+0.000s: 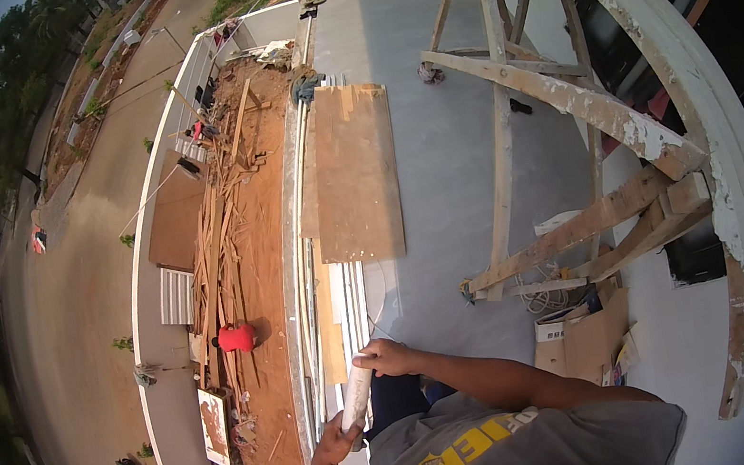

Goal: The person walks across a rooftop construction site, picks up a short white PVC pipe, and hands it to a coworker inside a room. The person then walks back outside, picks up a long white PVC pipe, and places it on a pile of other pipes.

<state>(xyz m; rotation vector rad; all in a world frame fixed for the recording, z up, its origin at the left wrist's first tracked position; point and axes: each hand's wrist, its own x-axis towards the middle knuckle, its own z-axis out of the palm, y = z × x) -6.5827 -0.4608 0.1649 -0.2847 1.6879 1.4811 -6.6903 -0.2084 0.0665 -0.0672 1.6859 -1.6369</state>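
Between my two hands is a white cylindrical tube with faint markings, held at a slant in front of my body. My right hand is closed round its upper end. My left hand grips the lower end, with some of its fingers hidden. Just beyond the tube lie several long white strips along the floor's edge. A brown wooden board rests over them farther off.
To the right stands a wooden trestle frame splashed with white. Beside it are an open cardboard box and coiled cord. The grey floor ends at a left ledge. Beyond it, a person in red is near piled timber on earth.
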